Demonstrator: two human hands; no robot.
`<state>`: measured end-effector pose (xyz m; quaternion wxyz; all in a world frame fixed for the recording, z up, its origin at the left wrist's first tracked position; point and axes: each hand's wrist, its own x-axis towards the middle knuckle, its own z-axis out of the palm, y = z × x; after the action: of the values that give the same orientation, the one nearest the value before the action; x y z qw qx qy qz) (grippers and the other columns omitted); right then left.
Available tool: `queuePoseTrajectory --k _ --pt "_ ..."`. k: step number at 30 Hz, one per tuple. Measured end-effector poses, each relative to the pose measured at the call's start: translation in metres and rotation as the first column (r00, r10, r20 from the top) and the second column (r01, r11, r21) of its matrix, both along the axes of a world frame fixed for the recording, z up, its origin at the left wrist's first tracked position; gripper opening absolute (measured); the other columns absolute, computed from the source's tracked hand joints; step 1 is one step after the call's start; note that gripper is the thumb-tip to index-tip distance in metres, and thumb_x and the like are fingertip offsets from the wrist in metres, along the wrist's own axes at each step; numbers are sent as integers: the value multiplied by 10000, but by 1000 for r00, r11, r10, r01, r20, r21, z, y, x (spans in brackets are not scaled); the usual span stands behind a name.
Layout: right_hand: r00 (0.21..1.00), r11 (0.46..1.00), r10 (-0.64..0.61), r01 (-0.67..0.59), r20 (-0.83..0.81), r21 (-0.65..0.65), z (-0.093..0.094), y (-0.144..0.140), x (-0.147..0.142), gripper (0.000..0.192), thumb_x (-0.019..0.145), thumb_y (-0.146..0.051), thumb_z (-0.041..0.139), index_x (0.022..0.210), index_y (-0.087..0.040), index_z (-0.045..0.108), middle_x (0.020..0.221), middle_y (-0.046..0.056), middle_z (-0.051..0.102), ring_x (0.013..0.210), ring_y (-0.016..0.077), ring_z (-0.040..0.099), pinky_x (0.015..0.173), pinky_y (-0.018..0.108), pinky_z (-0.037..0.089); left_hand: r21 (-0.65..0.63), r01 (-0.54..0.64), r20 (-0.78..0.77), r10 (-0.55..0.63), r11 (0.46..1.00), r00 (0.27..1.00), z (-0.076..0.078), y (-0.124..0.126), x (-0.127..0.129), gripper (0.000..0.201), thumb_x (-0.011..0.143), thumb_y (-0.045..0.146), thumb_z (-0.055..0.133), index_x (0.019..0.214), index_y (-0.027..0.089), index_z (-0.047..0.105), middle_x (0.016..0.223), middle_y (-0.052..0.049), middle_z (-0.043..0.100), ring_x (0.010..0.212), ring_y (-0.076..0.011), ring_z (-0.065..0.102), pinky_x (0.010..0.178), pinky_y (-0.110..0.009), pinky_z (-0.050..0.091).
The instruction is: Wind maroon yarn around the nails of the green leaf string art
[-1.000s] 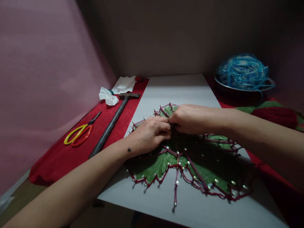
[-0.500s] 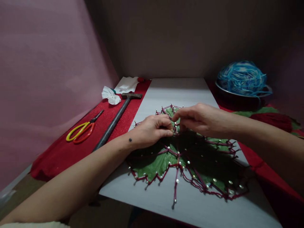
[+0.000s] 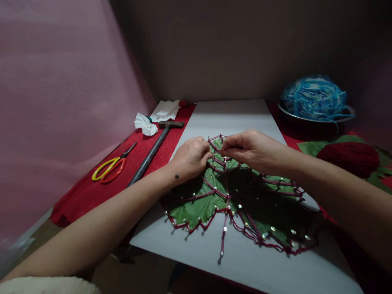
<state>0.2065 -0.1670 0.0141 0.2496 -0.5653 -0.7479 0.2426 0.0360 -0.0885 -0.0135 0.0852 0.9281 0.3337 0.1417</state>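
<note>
A green leaf [image 3: 191,212] lies on a white board [image 3: 241,118], with silver nails standing around its edge and along its veins. Dark red yarn [image 3: 260,243] runs from nail to nail along the outline and veins. My right hand [image 3: 251,149] is over the leaf's upper part, thumb and forefinger pinched on a strand of the yarn. At the leaf's upper left, my left hand [image 3: 192,157] is closed with its fingers curled in; what it holds is hidden. Both hands cover part of the leaf's sides.
On the red cloth at left lie scissors [image 3: 113,167], a hammer [image 3: 153,151], crumpled white tissue [image 3: 146,124] and folded white paper [image 3: 165,110]. At right are blue yarn [image 3: 315,98] in a metal bowl [image 3: 294,116] and a dark red yarn ball [image 3: 349,158] on green leaves.
My left hand has shifted up and left, away from the centre vein. My right hand has moved slightly up and left, fingertips now together. The view has shifted a little.
</note>
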Motion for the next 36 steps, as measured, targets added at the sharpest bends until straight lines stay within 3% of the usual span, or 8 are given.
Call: queuePoseTrajectory --k 4,14,17,21,26,31,36 --pt "995 995 -61 55 78 77 -8 7 0 259 870 -287 468 794 -151 675 643 12 579 594 118 452 577 262 322 132 -13 -96 26 991 995 -6 4 4 158 839 195 535 686 162 556 737 -36 526 746 -175 507 674 -287 395" --pt "950 966 -160 94 270 242 -16 4 2 265 861 -245 469 912 -201 725 785 58 707 671 151 587 619 262 358 144 -8 -192 36 990 981 -8 10 10 168 837 210 546 680 169 589 747 -32 563 778 -176 538 690 -280 401" --pt "886 962 -177 65 428 264 -14 1 1 258 846 -218 471 888 -213 725 749 61 701 623 149 574 568 264 323 172 13 -199 22 985 980 -8 8 11 175 845 207 535 687 166 600 750 -36 571 788 -180 538 698 -286 394" --pt "732 975 -139 -18 667 223 -9 -3 -1 245 807 -156 466 787 -202 706 639 71 658 524 146 497 497 289 204 237 47 -215 6 970 977 -9 4 11 179 846 154 489 731 161 626 786 -49 596 821 -190 544 724 -301 390" --pt "650 991 -73 -42 756 131 -4 -5 0 218 749 -111 490 750 -216 681 624 55 631 491 126 421 489 297 155 270 63 -254 8 961 967 -11 4 12 194 850 146 462 775 149 641 832 -69 608 845 -202 542 739 -310 398" --pt "639 994 -21 -72 769 87 0 -10 3 224 726 -88 500 697 -235 666 565 23 581 462 108 335 481 293 159 236 78 -210 -27 969 977 -13 8 11 180 832 133 483 751 151 643 816 -66 604 834 -204 545 742 -315 407" --pt "636 997 -38 -24 771 69 6 -12 5 227 741 -93 497 706 -234 671 582 24 589 482 111 383 487 289 180 18 87 0 -87 996 996 -8 10 5 175 768 65 541 861 170 646 838 -31 610 807 -159 550 725 -268 429"
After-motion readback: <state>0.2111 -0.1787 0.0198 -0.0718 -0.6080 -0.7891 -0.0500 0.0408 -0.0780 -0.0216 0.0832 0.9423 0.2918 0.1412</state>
